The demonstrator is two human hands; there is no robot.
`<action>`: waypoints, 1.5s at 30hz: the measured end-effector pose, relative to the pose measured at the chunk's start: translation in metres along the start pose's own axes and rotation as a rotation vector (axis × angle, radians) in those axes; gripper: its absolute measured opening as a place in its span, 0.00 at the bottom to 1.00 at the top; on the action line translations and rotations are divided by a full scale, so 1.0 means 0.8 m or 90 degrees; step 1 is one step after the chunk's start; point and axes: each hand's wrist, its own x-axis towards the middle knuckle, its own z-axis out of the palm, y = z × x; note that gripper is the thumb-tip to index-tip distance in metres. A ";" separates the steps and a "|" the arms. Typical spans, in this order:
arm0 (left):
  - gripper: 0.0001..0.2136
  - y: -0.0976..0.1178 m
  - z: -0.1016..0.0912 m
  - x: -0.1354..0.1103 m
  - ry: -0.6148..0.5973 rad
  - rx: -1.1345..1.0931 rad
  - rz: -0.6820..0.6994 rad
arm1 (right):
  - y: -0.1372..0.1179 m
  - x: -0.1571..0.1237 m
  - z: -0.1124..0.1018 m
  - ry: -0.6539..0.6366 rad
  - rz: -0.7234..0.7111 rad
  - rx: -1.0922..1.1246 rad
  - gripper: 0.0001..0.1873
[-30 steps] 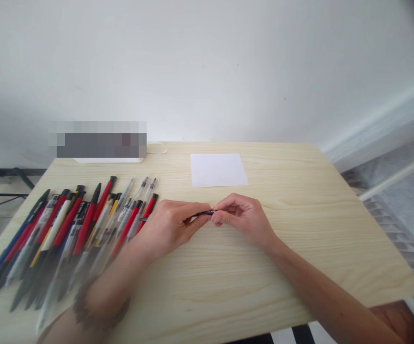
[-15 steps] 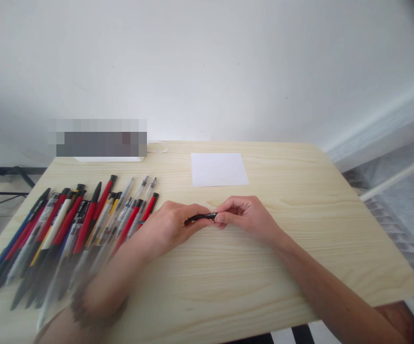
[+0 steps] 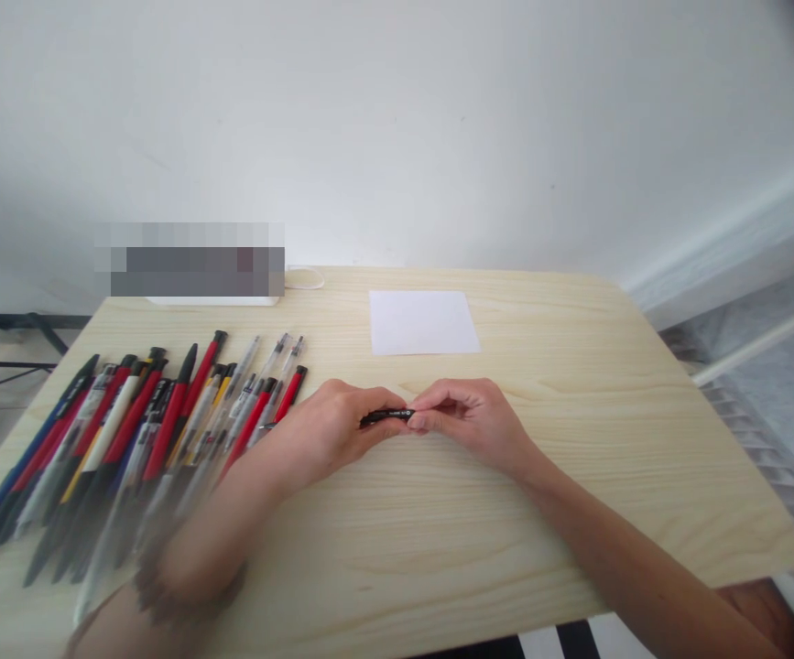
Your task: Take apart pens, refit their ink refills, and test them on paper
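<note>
Over the middle of the wooden table (image 3: 540, 540), a black pen (image 3: 388, 416) with small white lettering lies level between my two hands. My left hand (image 3: 331, 423) is closed around its body, thumb and fingers along the barrel. With thumb and fingertips, my right hand (image 3: 472, 416) pinches the pen's right end, and the fingertips of both hands nearly meet. That right end is hidden by the fingers. A thin tip (image 3: 267, 426) pokes out to the left behind my left hand, close to the red pens.
Many pens, red, clear, white and dark, lie in a spread pile (image 3: 122, 439) on the left, partly behind my left forearm. A blank white paper (image 3: 424, 322) lies beyond my hands. At the back left stands a blurred-out white-based object (image 3: 214, 300) with a white cord (image 3: 307, 276).
My hands hold nearly the same place and grip on the pen. Its lettering now faces the camera a little more. The whole view has shifted slightly.
</note>
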 end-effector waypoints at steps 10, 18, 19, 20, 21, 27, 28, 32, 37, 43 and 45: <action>0.13 0.021 -0.001 -0.001 0.015 0.280 0.203 | -0.007 0.006 -0.020 -0.134 0.132 0.113 0.07; 0.17 0.026 0.000 0.002 0.084 0.393 0.244 | -0.011 0.008 -0.026 -0.188 0.141 0.064 0.07; 0.18 0.027 0.000 0.002 0.085 0.393 0.237 | -0.011 0.008 -0.026 -0.187 0.140 0.068 0.07; 0.18 0.027 0.000 0.002 0.082 0.388 0.227 | -0.011 0.008 -0.026 -0.184 0.138 0.073 0.07; 0.18 0.028 -0.001 0.003 0.074 0.377 0.216 | -0.011 0.007 -0.025 -0.178 0.136 0.079 0.07; 0.16 0.027 -0.004 0.003 -0.008 0.261 0.115 | -0.009 0.005 -0.017 -0.131 0.125 0.135 0.08; 0.16 0.026 -0.004 0.003 -0.021 0.245 0.103 | -0.009 0.005 -0.016 -0.126 0.115 0.145 0.08; 0.15 0.028 -0.006 0.004 -0.053 0.216 0.076 | -0.011 0.005 -0.014 -0.109 0.090 0.161 0.08; 0.16 0.034 -0.008 0.006 -0.087 0.247 0.067 | -0.012 0.005 -0.016 -0.121 0.114 0.141 0.10; 0.16 0.033 -0.006 0.007 -0.072 0.294 0.102 | -0.010 0.003 -0.015 -0.115 0.106 0.138 0.10; 0.17 0.033 -0.006 0.007 -0.057 0.304 0.120 | -0.009 0.003 -0.014 -0.109 0.101 0.138 0.09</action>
